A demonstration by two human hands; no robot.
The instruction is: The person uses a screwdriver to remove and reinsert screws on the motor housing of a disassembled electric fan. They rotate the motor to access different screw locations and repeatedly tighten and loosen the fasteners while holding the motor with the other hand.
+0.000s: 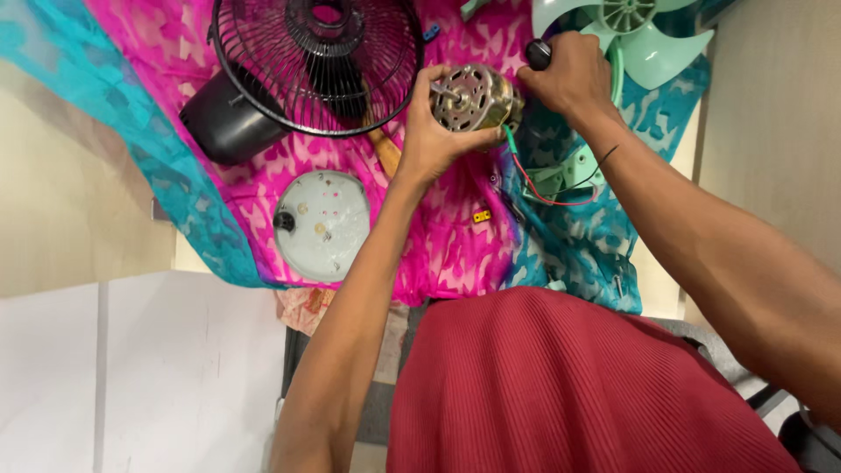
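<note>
Pink and turquoise patterned cloth [263, 188] spread over a pale work surface, white floor to the lower left, beige wall at the far right. Left hand [435, 140] wrapped around a metal fan motor [473, 96], fingers curled under and around its casing, holding it tilted above the cloth with the shaft end turned toward the upper left. Right hand [569, 74] clenched on a dark tool handle [538, 54], pressed right against the back of the motor; tip of the tool hidden behind the motor. Red, green and black wires [543, 188] trailing from the motor down to a pale green plastic housing part [569, 175] lying on the turquoise stretch of cloth just below the right wrist. Black wire fan guard [263, 79] resting on the cloth to the upper left of the motor, partly over a black rounded cover [219, 127]. Round pale grey disc [321, 226] with small screws lying on it and a black knob at its edge, below the guard and just left of the left forearm. Mint green fan blade [648, 44] at the top right, beyond the right hand. Small yellow piece [481, 215] on the pink cloth between the two forearms. Wooden handle [385, 153] showing beneath the left hand. Red ribbed garment [578, 385] filling the lower middle of the view.
</note>
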